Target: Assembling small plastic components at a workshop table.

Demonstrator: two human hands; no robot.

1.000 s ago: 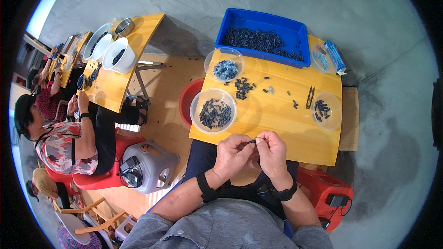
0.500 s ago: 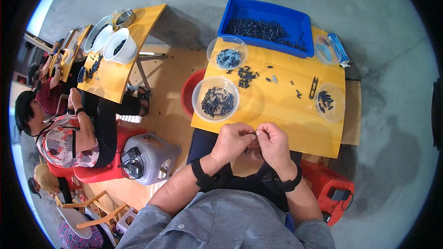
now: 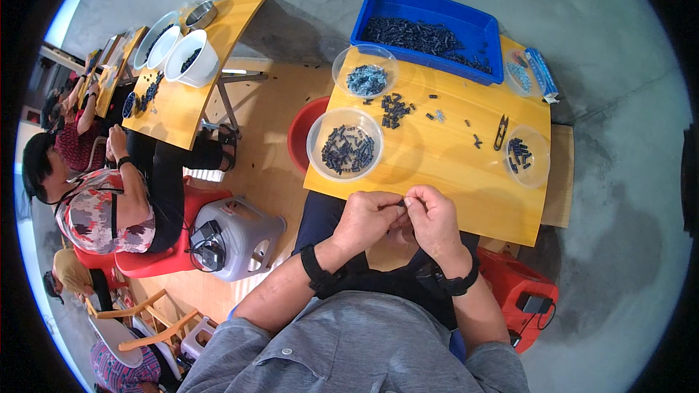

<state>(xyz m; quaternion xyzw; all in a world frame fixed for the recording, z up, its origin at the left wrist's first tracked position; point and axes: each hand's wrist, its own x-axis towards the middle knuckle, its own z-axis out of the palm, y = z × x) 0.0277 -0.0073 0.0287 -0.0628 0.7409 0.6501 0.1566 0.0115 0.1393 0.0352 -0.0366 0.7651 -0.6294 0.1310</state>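
Note:
My left hand (image 3: 364, 221) and my right hand (image 3: 435, 225) meet in front of the near table edge, fingertips pinched together. Between them is a tiny dark piece (image 3: 404, 203), mostly covered by the fingers. Just beyond the left hand stands a round clear tub (image 3: 348, 117) of short black cylindrical parts. Behind it, another clear tub (image 3: 366, 52) contains grey-blue bits. Loose black parts (image 3: 395, 110) lie beside these tubs. Toward the right are black thread snips (image 3: 502, 132) and a clear tub (image 3: 539, 166) with some black parts.
At the table's far edge sits a blue tray (image 3: 429, 9) of black parts. A small tub (image 3: 516, 56) of light-blue bits and a blue box (image 3: 540, 75) occupy the far right corner. A red basin (image 3: 299, 135) is left of the yellow table (image 3: 444, 175). Another person (image 3: 109, 207) sits further left.
The view has shifted slightly, so the table and tubs appear a little higher and further right. Both hands keep their fingertips together, with only small finger movement.

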